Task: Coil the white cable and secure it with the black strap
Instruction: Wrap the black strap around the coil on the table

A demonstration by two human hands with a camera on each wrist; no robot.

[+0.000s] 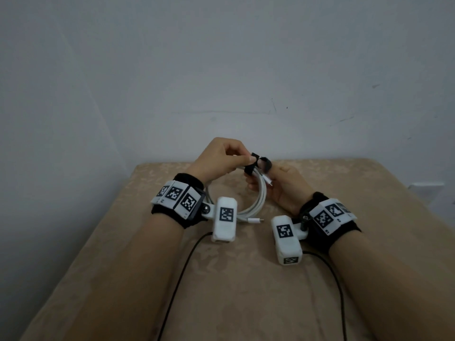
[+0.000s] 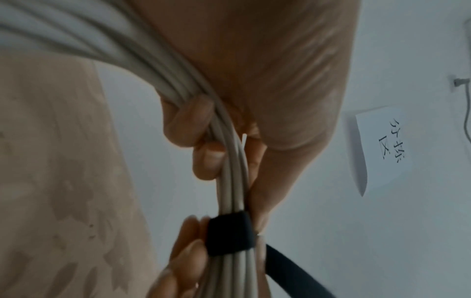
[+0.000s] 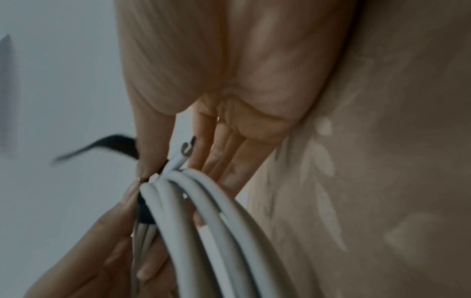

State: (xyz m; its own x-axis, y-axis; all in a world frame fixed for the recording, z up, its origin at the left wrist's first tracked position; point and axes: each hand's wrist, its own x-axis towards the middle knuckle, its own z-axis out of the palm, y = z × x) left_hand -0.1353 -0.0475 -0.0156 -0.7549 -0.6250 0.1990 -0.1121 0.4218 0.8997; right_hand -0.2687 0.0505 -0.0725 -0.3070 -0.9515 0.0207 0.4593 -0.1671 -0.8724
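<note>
Head view shows the left hand (image 1: 216, 159) pinching the black strap (image 1: 258, 163) around the white cable (image 1: 258, 193), which the right hand (image 1: 278, 185) grips above the bed's far edge (image 1: 320, 160). If either pinch slackens, I judge the strap unwinds and the loops spring apart. Whether the strap's end is fastened is hidden behind fingertips.

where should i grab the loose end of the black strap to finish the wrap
Pinch the black strap by its free tail, just past the band already around the white cable. Come from the side away from the left hand, since that tail sticks out unobstructed there; the right hand is nearest.
</note>
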